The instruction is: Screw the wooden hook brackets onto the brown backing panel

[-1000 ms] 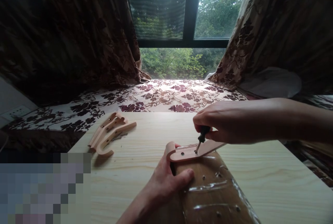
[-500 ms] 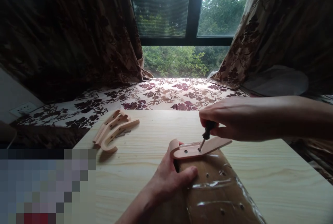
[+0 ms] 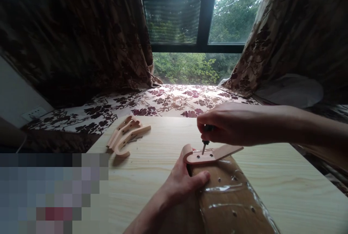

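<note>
A pale wooden hook (image 3: 205, 157) lies across the end of a brown cardboard box (image 3: 223, 197) wrapped in clear tape. Two dark screw heads show in the hook's flat part. My left hand (image 3: 185, 178) is closed round the hook's curved end and the box's edge, thumb on the box top. My right hand (image 3: 217, 123) grips a dark-handled screwdriver (image 3: 203, 148) from above. The screwdriver's tip points down at the hook, between the two screws and close to the left one; whether it touches is unclear.
Several similar wooden hooks (image 3: 127, 134) lie in a group at the table's left, with some loose screws (image 3: 136, 139) beside them. The light wooden table (image 3: 163, 132) stands before a ledge with flowered cloth (image 3: 174, 98). Small holes dot the box top.
The screwdriver has lifted off the right screw and moved left toward the other one. My left hand keeps its hold. The whole view has shifted slightly.
</note>
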`<action>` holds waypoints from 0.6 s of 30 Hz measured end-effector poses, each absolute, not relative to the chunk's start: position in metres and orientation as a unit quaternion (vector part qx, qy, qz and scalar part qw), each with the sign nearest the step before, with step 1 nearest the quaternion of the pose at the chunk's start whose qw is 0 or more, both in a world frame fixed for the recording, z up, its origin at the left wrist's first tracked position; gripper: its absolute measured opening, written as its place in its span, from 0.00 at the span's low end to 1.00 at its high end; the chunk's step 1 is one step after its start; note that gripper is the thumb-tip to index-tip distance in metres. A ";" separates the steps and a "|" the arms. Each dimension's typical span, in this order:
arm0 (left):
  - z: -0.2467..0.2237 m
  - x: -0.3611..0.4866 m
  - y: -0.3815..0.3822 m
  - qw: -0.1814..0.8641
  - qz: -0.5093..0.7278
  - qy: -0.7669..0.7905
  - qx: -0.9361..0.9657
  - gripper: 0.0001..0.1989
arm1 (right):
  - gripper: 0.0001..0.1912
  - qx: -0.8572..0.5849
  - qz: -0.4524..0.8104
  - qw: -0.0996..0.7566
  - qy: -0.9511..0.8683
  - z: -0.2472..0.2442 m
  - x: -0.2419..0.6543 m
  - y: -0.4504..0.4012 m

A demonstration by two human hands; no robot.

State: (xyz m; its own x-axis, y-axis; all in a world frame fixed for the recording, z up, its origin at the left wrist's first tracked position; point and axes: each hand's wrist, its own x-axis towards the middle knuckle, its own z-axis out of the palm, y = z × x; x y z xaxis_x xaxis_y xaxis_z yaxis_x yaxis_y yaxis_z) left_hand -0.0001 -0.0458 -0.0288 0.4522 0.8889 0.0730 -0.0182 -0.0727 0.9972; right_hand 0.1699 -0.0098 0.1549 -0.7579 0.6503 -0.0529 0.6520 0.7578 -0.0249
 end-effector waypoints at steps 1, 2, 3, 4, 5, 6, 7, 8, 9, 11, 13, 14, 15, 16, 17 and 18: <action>-0.028 0.000 -0.046 0.585 0.390 0.350 0.619 0.21 | 0.07 0.335 -0.021 0.024 0.942 0.153 0.167 -0.011; -0.028 0.000 -0.046 0.585 0.391 0.350 0.618 0.21 | 0.08 0.326 -0.020 0.026 0.945 0.150 0.165 -0.012; -0.028 0.000 -0.046 0.585 0.393 0.350 0.617 0.21 | 0.08 0.320 -0.019 0.026 0.947 0.147 0.162 -0.012; -0.027 0.001 -0.046 0.584 0.395 0.350 0.617 0.20 | 0.07 0.317 -0.018 0.026 0.948 0.144 0.161 -0.012; -0.027 0.001 -0.046 0.582 0.397 0.350 0.617 0.20 | 0.07 0.316 -0.018 0.026 0.948 0.142 0.160 -0.011; -0.028 0.001 -0.046 0.580 0.400 0.350 0.617 0.21 | 0.07 0.316 -0.020 0.026 0.948 0.140 0.159 -0.010; -0.028 0.001 -0.046 0.578 0.403 0.351 0.617 0.21 | 0.07 0.314 -0.021 0.026 0.949 0.139 0.159 -0.009; -0.028 0.001 -0.046 0.575 0.406 0.351 0.617 0.21 | 0.07 0.312 -0.023 0.027 0.949 0.138 0.159 -0.008; -0.028 0.002 -0.046 0.573 0.408 0.352 0.618 0.21 | 0.08 0.311 -0.025 0.029 0.950 0.138 0.158 -0.007; -0.028 0.002 -0.046 0.572 0.409 0.352 0.618 0.21 | 0.08 0.308 -0.033 0.039 0.950 0.139 0.158 -0.007; -0.028 0.001 -0.046 0.570 0.406 0.354 0.620 0.22 | 0.09 0.306 -0.042 0.051 0.950 0.141 0.157 -0.008; -0.028 0.001 -0.046 0.568 0.405 0.356 0.621 0.22 | 0.09 0.304 -0.045 0.055 0.950 0.141 0.157 -0.008; -0.029 0.001 -0.046 0.566 0.405 0.359 0.622 0.22 | 0.09 0.301 -0.046 0.058 0.951 0.142 0.156 -0.008; -0.030 0.001 -0.046 0.564 0.404 0.362 0.622 0.22 | 0.09 0.298 -0.046 0.060 0.952 0.142 0.156 -0.008; -0.030 0.001 -0.046 0.563 0.403 0.364 0.623 0.22 | 0.09 0.294 -0.044 0.062 0.953 0.141 0.156 -0.008; -0.031 0.001 -0.046 0.562 0.402 0.365 0.624 0.23 | 0.09 0.289 -0.040 0.063 0.954 0.140 0.156 -0.007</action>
State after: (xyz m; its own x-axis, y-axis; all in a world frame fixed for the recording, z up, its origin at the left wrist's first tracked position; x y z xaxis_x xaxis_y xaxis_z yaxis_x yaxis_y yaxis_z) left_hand 0.0005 -0.0455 -0.0313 0.4106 0.9072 0.0914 0.0034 -0.1018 0.9948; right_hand 0.1558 -0.0065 0.1405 -0.8251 0.5465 -0.1435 0.5566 0.8298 -0.0401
